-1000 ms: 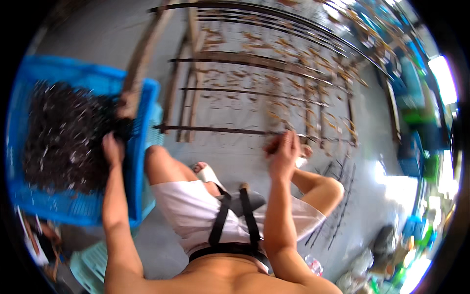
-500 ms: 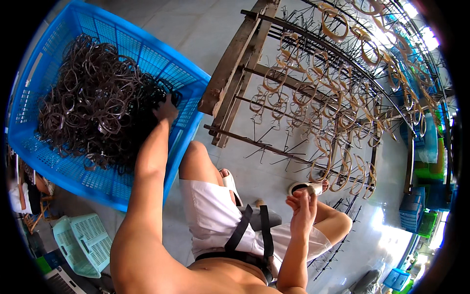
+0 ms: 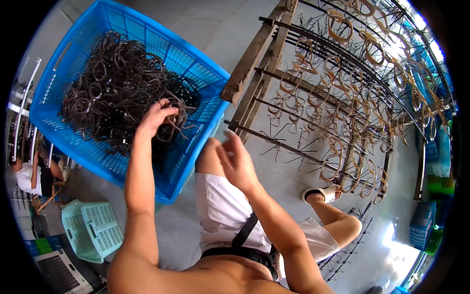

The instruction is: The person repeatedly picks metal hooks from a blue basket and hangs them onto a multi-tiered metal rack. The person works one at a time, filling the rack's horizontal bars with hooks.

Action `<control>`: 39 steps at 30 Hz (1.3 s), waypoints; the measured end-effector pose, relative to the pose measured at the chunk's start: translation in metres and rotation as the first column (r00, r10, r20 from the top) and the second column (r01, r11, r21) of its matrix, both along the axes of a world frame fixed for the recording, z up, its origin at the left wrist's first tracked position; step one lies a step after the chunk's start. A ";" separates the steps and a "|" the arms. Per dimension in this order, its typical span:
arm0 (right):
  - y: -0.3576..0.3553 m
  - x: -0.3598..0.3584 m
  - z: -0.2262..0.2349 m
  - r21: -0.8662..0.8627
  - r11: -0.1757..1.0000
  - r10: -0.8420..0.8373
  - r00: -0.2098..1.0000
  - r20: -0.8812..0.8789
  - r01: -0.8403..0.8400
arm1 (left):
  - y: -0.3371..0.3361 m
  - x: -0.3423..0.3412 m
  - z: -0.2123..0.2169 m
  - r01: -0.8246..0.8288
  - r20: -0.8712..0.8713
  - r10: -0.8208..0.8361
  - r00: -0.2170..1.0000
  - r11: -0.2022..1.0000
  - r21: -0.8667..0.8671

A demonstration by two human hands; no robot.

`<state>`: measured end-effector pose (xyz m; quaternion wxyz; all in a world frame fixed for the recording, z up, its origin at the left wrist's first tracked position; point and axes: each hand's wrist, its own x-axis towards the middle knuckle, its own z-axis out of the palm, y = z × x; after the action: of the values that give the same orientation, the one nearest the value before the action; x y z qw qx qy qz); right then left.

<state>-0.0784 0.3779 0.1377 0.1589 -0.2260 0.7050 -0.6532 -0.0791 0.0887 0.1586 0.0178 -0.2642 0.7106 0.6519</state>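
Observation:
Inside the blue plastic basket [image 3: 139, 22] lies a heaped tangle of dark eyeglass frames [image 3: 110, 88]. My left hand [image 3: 155, 118] is over the right part of the heap, its fingers closed on some brownish eyeglass frames [image 3: 178, 116] lifted at the top of the pile; how many it holds I cannot tell. My right hand [image 3: 237, 161] hovers above my knee, just right of the basket's rim. Its thumb and fingers are apart and slightly blurred, with nothing visible between them.
At the right stands a wooden and metal rack [image 3: 259, 54] with thin prongs, many bearing tan eyeglass frames [image 3: 340, 27]. A pale green basket [image 3: 93, 230] sits on the floor at lower left. Far left, another person [image 3: 30, 176] is seated.
My left hand has drawn back from the heap's far right edge, bringing frames up. My right hand has moved left, from above my other leg toward the basket. The view has shifted slightly.

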 end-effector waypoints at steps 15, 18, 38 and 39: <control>-0.066 0.017 -0.015 -0.412 0.911 0.372 0.427 0.824 0.001 | 0.093 0.087 0.012 -0.395 -0.413 0.567 0.713 0.811 0.432; -0.084 0.033 -0.011 -0.385 0.919 0.313 0.448 0.838 0.079 | 0.100 0.093 -0.010 -0.341 -0.517 0.389 0.763 0.921 0.190; 0.078 0.020 0.023 -0.238 0.752 -0.597 0.788 0.151 0.615 | 0.128 0.109 -0.009 -0.143 -0.407 0.158 0.900 0.988 0.067; 0.095 0.015 0.018 -0.259 0.684 -0.662 0.730 0.172 0.682 | 0.133 0.108 0.001 -0.089 -0.391 0.089 0.916 0.996 0.018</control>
<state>-0.0633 0.4731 0.1559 -0.1055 0.0474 0.6234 -0.7733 0.0289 0.2220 0.1597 -0.1540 -0.1607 0.6873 0.6914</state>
